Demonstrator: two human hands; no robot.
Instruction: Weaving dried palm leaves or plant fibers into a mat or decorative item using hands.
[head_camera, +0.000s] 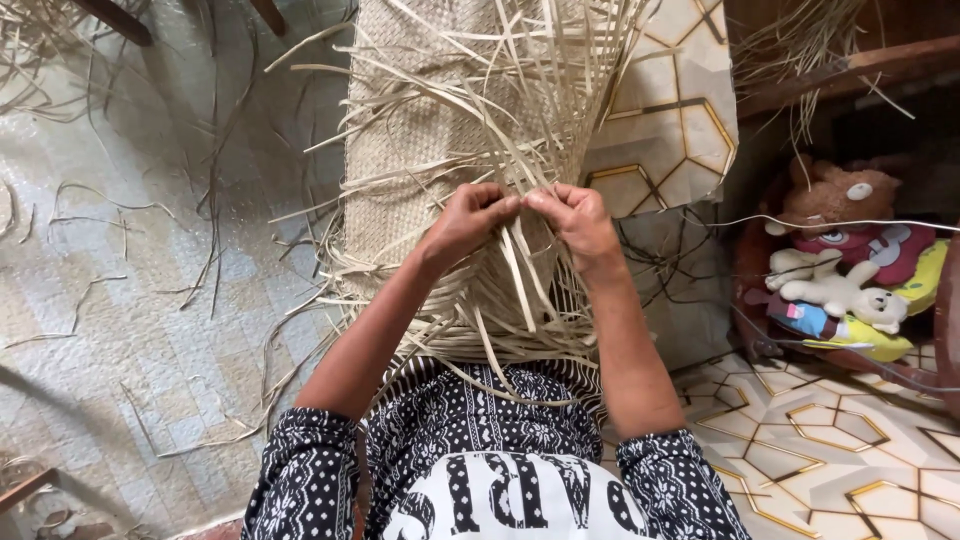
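Two hands, left and right, each grip pinched shut on pale strips of a woven mat.

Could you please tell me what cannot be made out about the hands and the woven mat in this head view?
- Fingertips of the left hand and right hand: curled under among the loose strips, so each grip is unclear.
- Woven mat: its far end is cut off by the top edge; its near end is hidden under the forearms and loose strips.
- Soft toys: in shadow, partly overlapping, so their number is uncertain.
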